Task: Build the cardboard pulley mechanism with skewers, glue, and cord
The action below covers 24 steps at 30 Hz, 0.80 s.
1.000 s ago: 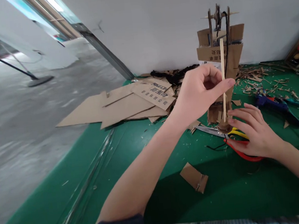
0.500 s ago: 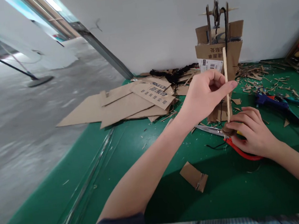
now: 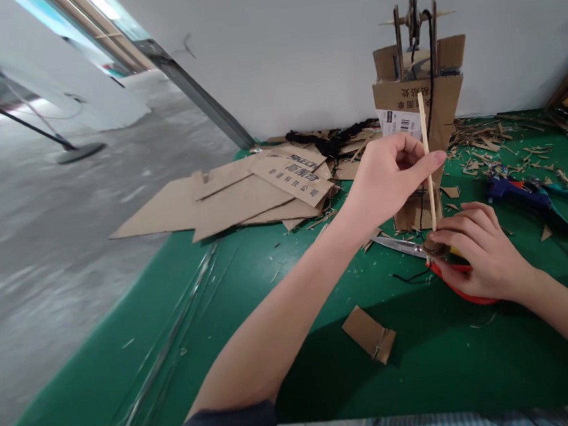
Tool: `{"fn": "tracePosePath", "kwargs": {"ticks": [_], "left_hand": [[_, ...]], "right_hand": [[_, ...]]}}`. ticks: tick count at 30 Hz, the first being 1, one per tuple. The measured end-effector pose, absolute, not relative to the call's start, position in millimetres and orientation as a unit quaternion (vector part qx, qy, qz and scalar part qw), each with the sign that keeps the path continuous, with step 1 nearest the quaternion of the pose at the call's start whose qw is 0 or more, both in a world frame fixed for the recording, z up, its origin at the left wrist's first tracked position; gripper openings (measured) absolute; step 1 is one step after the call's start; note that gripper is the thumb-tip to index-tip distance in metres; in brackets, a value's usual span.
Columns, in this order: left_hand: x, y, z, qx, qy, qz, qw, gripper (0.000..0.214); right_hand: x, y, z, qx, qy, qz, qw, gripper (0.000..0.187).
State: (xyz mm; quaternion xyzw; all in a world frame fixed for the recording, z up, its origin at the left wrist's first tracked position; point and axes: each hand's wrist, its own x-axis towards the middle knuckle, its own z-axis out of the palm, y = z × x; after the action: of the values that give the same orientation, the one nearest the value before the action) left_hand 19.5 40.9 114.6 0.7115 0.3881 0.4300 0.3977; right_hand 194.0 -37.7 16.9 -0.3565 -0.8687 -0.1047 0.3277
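Observation:
My left hand [image 3: 400,171] pinches a thin wooden stick [image 3: 430,189] between thumb and fingers. The stick stands nearly upright, its lower end at a small round brown piece [image 3: 435,246]. My right hand [image 3: 481,251] is closed on that round piece from the right side; its exact make is hard to see. Under my right hand lie scissors [image 3: 400,245] with red handles, partly hidden. A black string trails beside the blades. Behind my left hand stands a cardboard structure [image 3: 446,93] with a wheel [image 3: 414,23] on a stick axle at its top.
Flat cardboard sheets [image 3: 261,188] lie at the back left of the green table [image 3: 252,296]. A blue glue gun [image 3: 518,194] and cardboard scraps [image 3: 488,143] are on the right. A small cardboard piece [image 3: 368,333] lies near the front. A wall closes off the back.
The stick has tilted slightly, its top shifting a little to the left. Both hands keep nearly the same place and hold. The view has shifted slightly.

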Motion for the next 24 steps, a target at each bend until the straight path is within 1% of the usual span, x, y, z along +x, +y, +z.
{"fn": "tracePosePath", "kwargs": {"ticks": [5,10,17,24], "left_hand": [[19.4,43.1,111.9,0.712,0.384,0.428,0.402,0.025],[19.8,45.4,110.2,0.703,0.39,0.439,0.402,0.026],[19.7,47.3,108.5,0.705,0.385,0.436,0.406,0.024],[19.3,44.9,111.9,0.697,0.381,0.443,0.415,0.026]], "right_hand": [[195.1,-36.6,17.1,-0.351,-0.871,-0.121,0.322,0.031],[194.4,-37.7,16.8,-0.353,-0.868,-0.103,0.334,0.033],[193.5,-39.5,15.4,-0.35,-0.871,-0.084,0.334,0.033],[194.3,-39.7,15.9,-0.342,-0.869,-0.053,0.354,0.037]]}}
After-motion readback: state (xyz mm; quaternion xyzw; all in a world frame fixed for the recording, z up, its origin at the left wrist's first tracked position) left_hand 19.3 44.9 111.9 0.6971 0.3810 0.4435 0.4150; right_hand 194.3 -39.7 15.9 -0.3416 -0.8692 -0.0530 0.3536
